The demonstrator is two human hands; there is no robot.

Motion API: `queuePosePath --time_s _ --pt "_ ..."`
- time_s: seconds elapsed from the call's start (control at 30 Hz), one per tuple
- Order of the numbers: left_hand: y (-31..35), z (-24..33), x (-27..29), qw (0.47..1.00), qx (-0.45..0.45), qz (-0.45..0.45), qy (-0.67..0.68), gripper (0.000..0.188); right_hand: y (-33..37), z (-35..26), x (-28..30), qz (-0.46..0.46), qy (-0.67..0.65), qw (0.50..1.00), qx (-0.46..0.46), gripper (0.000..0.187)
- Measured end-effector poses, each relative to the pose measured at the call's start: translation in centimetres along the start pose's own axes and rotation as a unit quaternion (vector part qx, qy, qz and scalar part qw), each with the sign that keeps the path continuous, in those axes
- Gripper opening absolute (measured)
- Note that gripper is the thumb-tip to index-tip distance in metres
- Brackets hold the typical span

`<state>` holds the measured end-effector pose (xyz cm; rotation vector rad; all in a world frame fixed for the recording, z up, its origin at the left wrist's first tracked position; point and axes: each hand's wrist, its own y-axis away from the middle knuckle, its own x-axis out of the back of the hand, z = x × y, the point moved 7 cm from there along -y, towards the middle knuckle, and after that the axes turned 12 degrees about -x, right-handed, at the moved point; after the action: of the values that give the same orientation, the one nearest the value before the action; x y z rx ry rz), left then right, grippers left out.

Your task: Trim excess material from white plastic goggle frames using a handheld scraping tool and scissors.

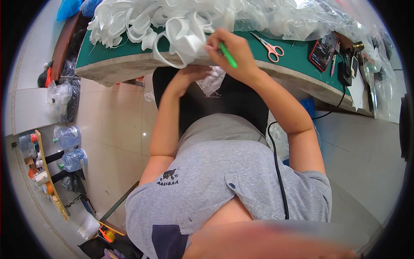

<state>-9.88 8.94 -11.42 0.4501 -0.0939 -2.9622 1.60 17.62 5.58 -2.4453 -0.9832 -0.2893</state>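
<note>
My right hand [233, 52] is closed round a slim green pen-like tool [227, 55], whose working end is hidden by the fingers. Its fingertips are at the right side of a white moulded cup-shaped piece with a loop-like band [183, 36], at the table's front edge. Just below that piece is my left hand [189, 77], its fingers smeared and partly hidden, so its grip cannot be made out. Crumpled clear plastic [211, 82] lies over my lap beside the left fingers.
A heap of similar white pieces [114, 21] covers the green tabletop's left back, with clear plastic bags [284, 21] behind. Orange-handled scissors [271, 49], a phone [323, 51] and a black adapter [345, 73] lie to the right. A black cable [276, 159] runs down over my shirt.
</note>
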Motion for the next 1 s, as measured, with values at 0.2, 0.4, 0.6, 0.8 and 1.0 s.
queuePosePath --time_s 0.2,0.4,0.6,0.8,1.0 --pt "2.8 9.9 1.4 0.982 -0.122 -0.006 0.141 0.057 2.3 0.5 4.6 0.021 0.031 0.995 -0.091 0.023" --pt "1.4 9.2 2.4 0.953 -0.114 0.146 0.24 0.053 3.3 1.7 4.6 -0.025 0.083 0.993 -0.085 0.025" --pt "1.4 10.3 2.7 0.951 -0.174 0.244 0.078 0.028 1.9 -0.5 4.6 0.061 0.079 0.995 -0.026 0.01" --pt "3.3 12.3 0.9 0.924 -0.276 0.258 -0.06 0.021 0.0 -1.3 2.1 0.008 -0.073 0.996 -0.049 0.025" --pt "5.7 15.3 4.6 0.769 -0.226 0.446 -0.399 0.022 -1.9 -2.6 -0.2 -0.009 -0.025 0.999 0.035 0.023"
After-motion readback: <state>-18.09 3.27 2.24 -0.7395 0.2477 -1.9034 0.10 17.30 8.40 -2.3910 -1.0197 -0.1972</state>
